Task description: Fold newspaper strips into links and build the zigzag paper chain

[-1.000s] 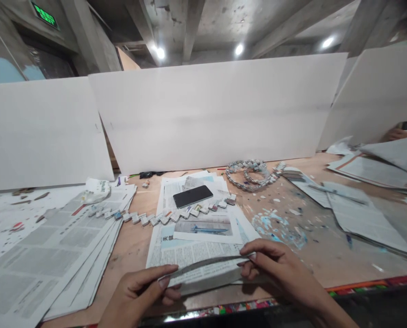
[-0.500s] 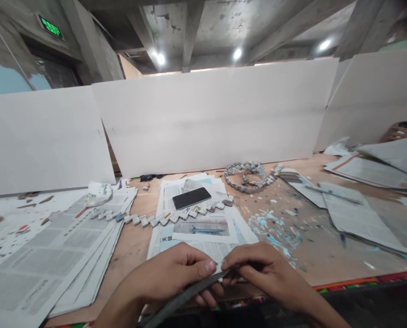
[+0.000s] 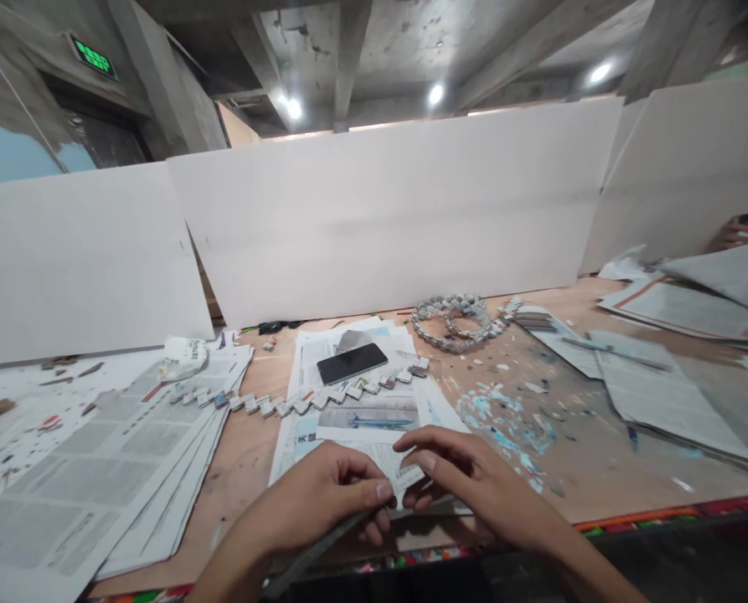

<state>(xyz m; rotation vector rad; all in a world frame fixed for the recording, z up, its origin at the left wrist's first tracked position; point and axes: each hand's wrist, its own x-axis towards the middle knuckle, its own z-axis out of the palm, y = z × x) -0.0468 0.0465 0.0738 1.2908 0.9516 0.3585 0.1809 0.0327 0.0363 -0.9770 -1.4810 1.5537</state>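
Observation:
At the near table edge my left hand (image 3: 323,498) pinches a folded strip of newspaper (image 3: 404,480), whose long grey tail (image 3: 314,553) trails down to the left. My right hand (image 3: 467,481) meets it from the right, fingers closed on the same strip's end. Both hands rest over a spread of newspaper sheets (image 3: 361,419). Beyond them a chain of small folded paper links (image 3: 298,402) runs across the sheets, and a dark phone (image 3: 352,363) lies face up.
A stack of newspapers (image 3: 97,477) lies on the left and more sheets (image 3: 656,385) on the right. A coiled woven paper chain (image 3: 458,318) sits near the white boards (image 3: 386,218) at the back. Another person's hand with a phone (image 3: 735,233) shows at far right.
The wide folded sheet held between spread hands has been folded into a narrow strip. My hands have come together at the middle and now pinch its end.

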